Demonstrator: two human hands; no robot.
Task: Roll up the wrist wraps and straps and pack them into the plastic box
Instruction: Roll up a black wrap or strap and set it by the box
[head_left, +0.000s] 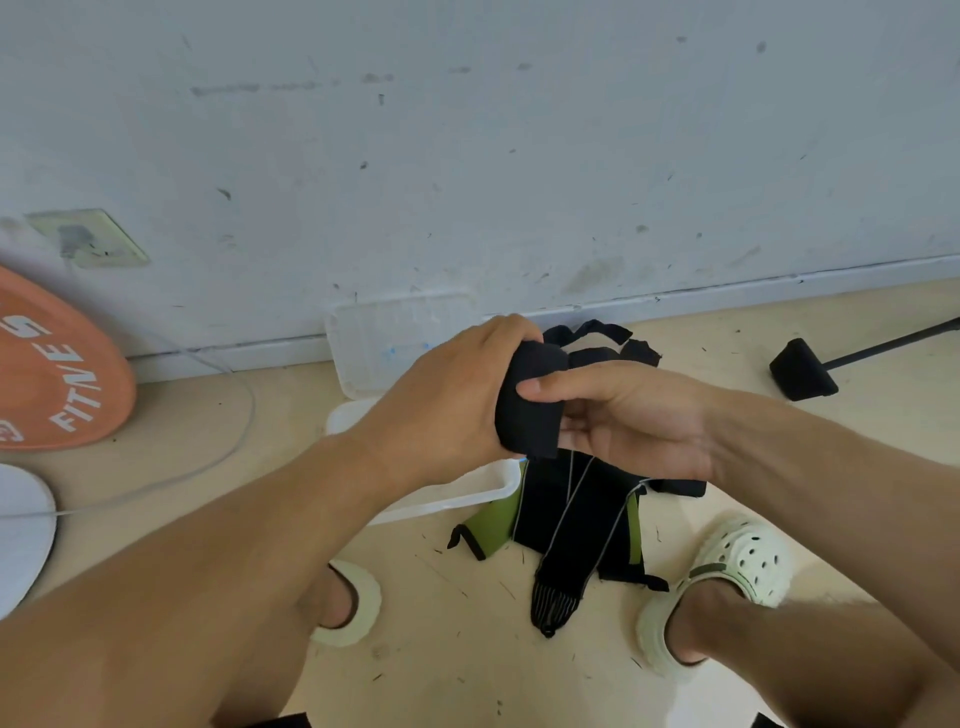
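A black wrap roll is gripped between the left hand and right hand above the plastic box, while more wrist wraps and straps are left unrolled on the floor.

left hand: fingers curled round black rolled fabric wrap | right hand: thumb pinching it | forearms converging at centre
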